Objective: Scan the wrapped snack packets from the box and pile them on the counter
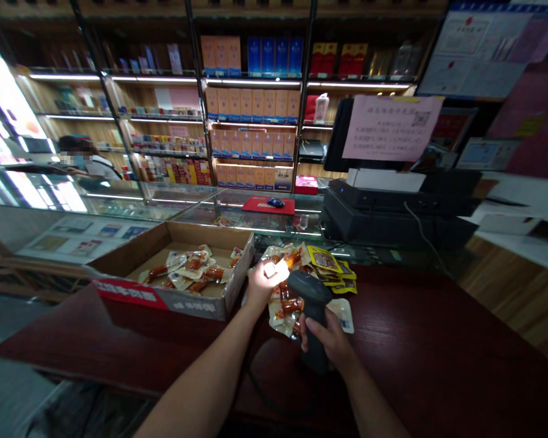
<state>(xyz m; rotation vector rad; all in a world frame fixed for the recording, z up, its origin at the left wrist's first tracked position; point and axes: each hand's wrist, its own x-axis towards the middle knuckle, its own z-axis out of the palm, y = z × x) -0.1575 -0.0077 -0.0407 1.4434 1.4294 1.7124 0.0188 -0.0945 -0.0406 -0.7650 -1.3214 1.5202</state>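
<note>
My right hand (331, 340) is closed round the grip of a dark handheld barcode scanner (311, 301), whose head points up and left. My left hand (262, 281) pinches a small snack packet (271, 268) just in front of the scanner head; bright light washes out the packet and my fingers. Both hands hover over a heap of sausage snack packets (288, 304) on the dark red counter (438, 359). Yellow packets (331, 264) lie at the heap's far right.
An open cardboard box (132, 258) with several similar packets stands left of the heap. A cash register and printer (393, 207) with a pink notice (390, 128) are at the back right. Glass display cases (164, 204) and lit shelves lie beyond. Another person (84, 159) is far left.
</note>
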